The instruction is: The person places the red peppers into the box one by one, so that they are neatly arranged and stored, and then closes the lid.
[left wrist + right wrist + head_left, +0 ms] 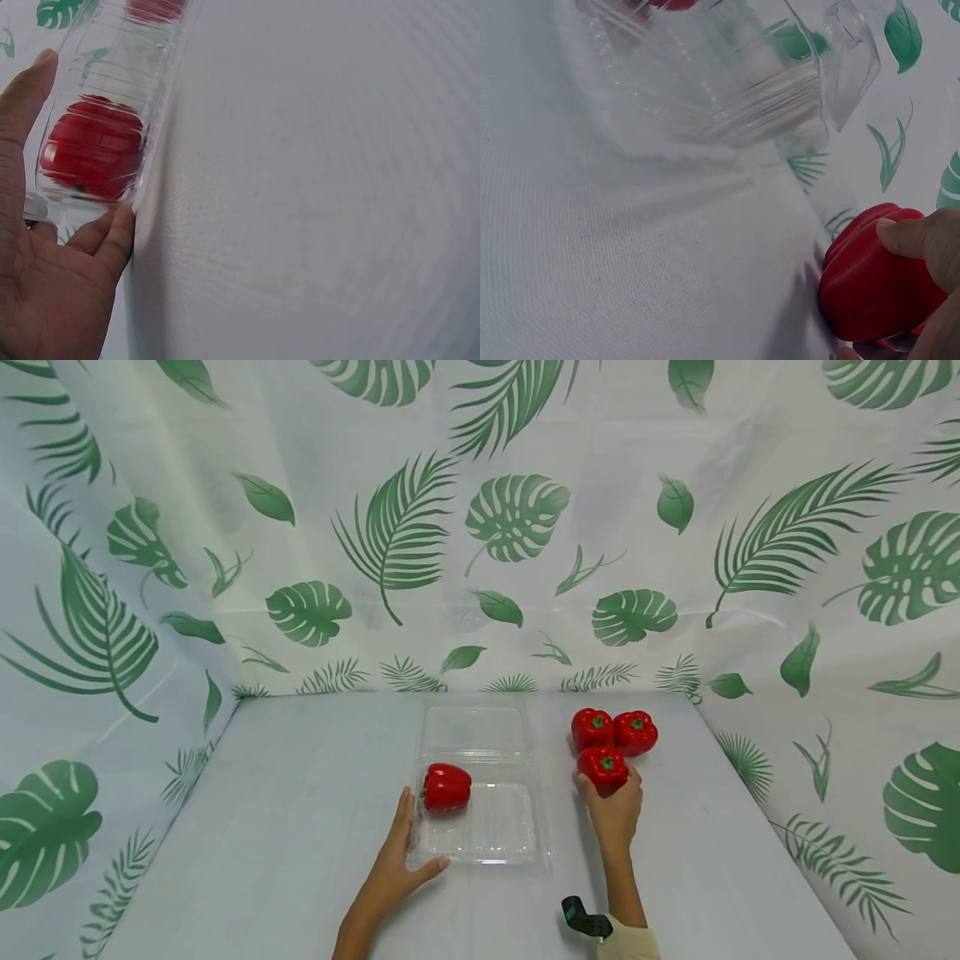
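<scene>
My right hand [617,806] grips a red bell pepper [602,768] with thumb and fingers round its sides; its green stem faces up. In the right wrist view the thumb lies across that pepper [874,277]. Two more red bell peppers [592,729] [636,732] stand right behind it. A clear plastic clamshell container [498,852] lies with its lid folded back. Inside, at the left, another red bell pepper [447,787] rests on its side. My left hand [392,864] touches the container's near left corner, fingers stretched along the left side and thumb at the front edge.
The container's lid [476,731] lies toward the back of the white table [300,827]. A leaf-printed sheet [450,527] rises behind the table and on both sides. A black wrist device [587,920] sits near the right sleeve [628,941].
</scene>
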The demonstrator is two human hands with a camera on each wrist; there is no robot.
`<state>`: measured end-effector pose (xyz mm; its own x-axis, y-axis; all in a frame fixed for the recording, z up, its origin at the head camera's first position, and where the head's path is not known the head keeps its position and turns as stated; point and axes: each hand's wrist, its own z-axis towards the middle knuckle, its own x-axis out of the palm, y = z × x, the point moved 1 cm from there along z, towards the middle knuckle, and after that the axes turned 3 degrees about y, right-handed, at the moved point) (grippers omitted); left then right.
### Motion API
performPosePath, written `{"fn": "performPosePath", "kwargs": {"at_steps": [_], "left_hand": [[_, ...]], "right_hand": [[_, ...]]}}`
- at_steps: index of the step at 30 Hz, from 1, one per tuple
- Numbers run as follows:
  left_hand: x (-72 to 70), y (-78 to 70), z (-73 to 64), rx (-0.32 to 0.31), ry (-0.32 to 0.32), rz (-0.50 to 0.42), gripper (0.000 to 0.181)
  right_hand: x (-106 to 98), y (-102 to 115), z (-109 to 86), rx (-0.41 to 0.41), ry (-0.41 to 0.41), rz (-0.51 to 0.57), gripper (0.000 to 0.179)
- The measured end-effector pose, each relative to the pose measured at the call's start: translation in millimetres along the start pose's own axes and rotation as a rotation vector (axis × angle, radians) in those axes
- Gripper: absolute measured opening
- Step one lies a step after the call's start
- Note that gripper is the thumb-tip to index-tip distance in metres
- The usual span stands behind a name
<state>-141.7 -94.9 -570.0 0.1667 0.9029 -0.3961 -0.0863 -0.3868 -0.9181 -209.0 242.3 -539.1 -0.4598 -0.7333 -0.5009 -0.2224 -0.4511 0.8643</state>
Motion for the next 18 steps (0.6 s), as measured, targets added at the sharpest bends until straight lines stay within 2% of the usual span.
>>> {"fn": "performPosePath", "kwargs": {"at_steps": [8, 18], "left_hand": [[-0.6, -1.9, -0.8, 0.014, 0.006, -0.017, 0.11], [-0.8, -1.0, 0.0, 0.0, -0.002, -0.007, 0.11]], "right_hand": [[-1.8, -1.8, -1.0, -0.014, -0.032, 0.094, 0.085], [-1.4, -0.1, -4.6, -0.016, -0.037, 0.154, 0.088]]}}
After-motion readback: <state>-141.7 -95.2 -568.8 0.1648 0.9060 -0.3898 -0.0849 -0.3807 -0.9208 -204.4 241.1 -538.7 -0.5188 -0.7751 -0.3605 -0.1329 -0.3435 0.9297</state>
